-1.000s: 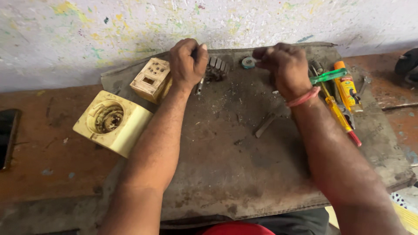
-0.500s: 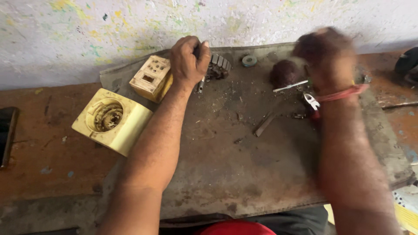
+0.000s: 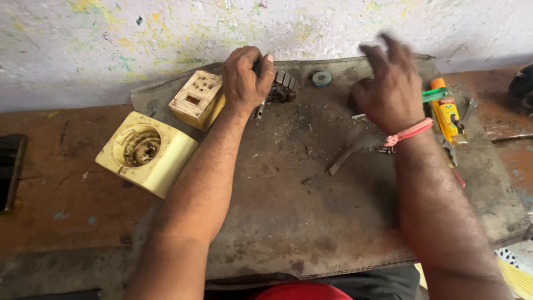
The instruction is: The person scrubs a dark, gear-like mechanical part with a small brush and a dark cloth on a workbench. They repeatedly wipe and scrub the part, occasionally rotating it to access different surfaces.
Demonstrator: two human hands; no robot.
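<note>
My left hand (image 3: 246,78) is closed around a dark, ribbed metal motor part (image 3: 284,88) at the back of the grey mat (image 3: 288,222). A thin shaft (image 3: 259,110) sticks out below the fist. A small cream plastic housing (image 3: 197,100) sits just left of that hand. My right hand (image 3: 388,91) hovers blurred above the mat with its fingers spread and nothing visible in it. It has a pink band (image 3: 410,132) on the wrist. Between the hands, near the wall, lies a small round grey-teal disc (image 3: 321,79).
A larger yellow housing with a round hollow (image 3: 145,153) lies at the left on the brown bench. A short metal bar (image 3: 340,160) rests mid-mat. At the right are a yellow-orange tube (image 3: 447,111), a green-handled tool (image 3: 436,95) and pliers. A black object (image 3: 8,166) is at the left edge.
My right hand swung to the right over the tools, then came back left and opened its fingers. My left hand kept its grip in the same spot.
</note>
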